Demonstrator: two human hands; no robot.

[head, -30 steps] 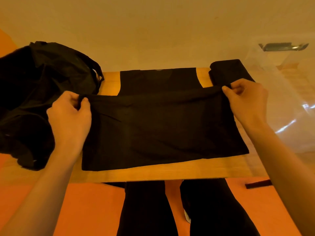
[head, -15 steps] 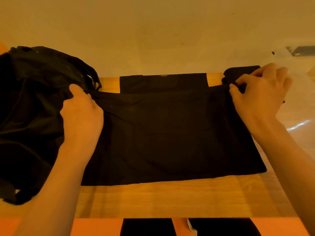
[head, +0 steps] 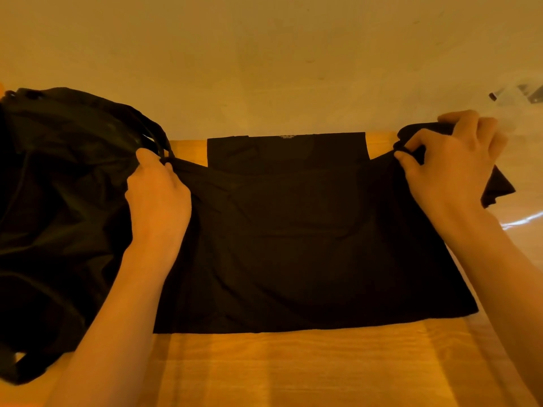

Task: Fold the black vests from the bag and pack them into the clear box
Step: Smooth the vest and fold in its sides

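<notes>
A wooden table (head: 293,368) is seen set against a plain wall (head: 264,54) (a small dark fitting (head: 533,96), blurred, is glimpsed far right).

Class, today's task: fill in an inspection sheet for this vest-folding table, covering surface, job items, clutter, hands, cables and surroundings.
Surface: wooden table.
Job's things: black vest lying folded up on itself; black bag at left; clear box at right; dark folded cloth behind the right hand, probably another vest.
Clutter: nothing seen.
Grippers: left hand and right hand each pinch a far corner of the fold.
Cables: nothing seen.
Surroundings: plain wall behind the table.
</notes>
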